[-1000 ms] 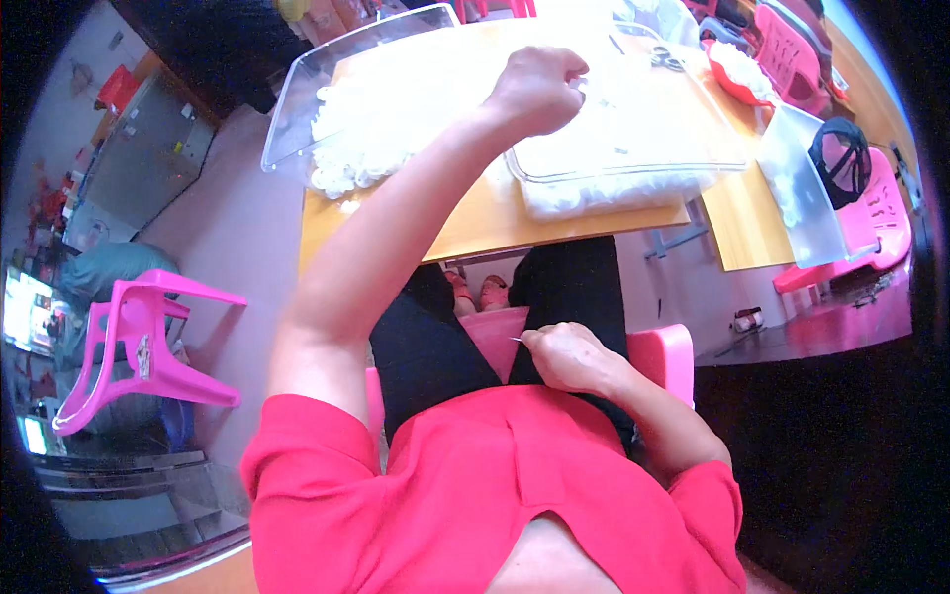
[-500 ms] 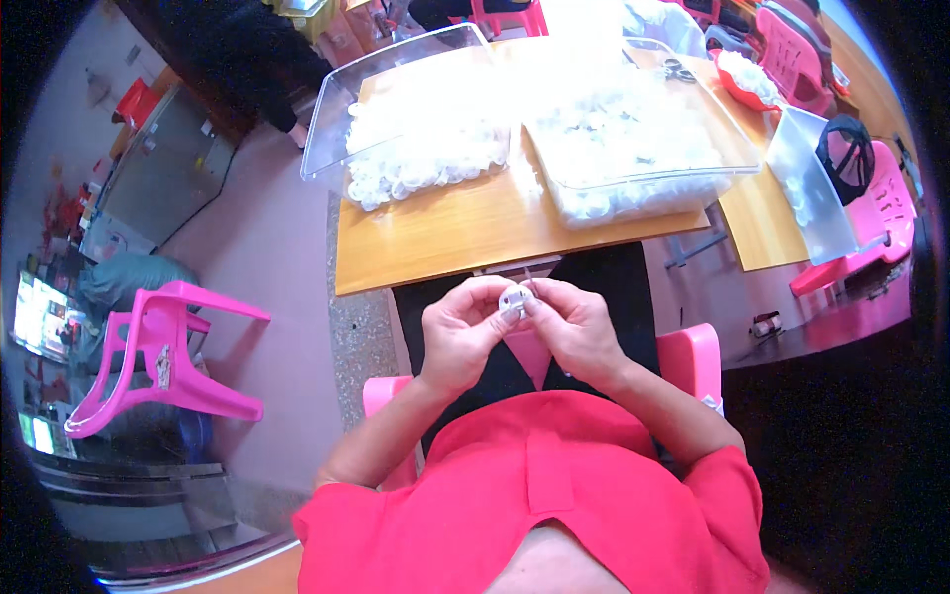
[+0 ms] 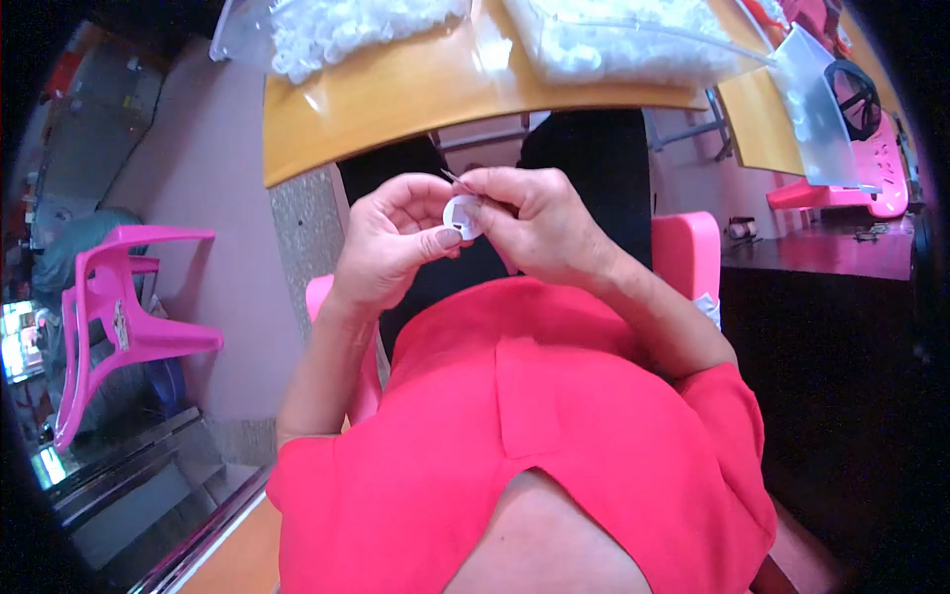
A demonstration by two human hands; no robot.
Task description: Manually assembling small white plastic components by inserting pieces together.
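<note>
A wooden table (image 3: pixel 396 109) spans the upper frame, bearing two clear bins (image 3: pixel 237 35) of white pieces, too many to count; above centre, the left hand (image 3: pixel 386 238) pinches one white disc (image 3: pixel 460 213), the right hand (image 3: pixel 539 223) closes thumb and forefinger on one thin tool (image 3: pixel 452 179); probably the tool is working the disc, which calls for steady fingertips

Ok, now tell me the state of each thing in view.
Left hand: closed on the white round piece
Right hand: closed, pinching the slim tool
White round piece: held over the lap
Slim tool: sticking out past the fingers
Left clear bin: holding many white pieces
Right clear bin: holding white pieces too
</note>
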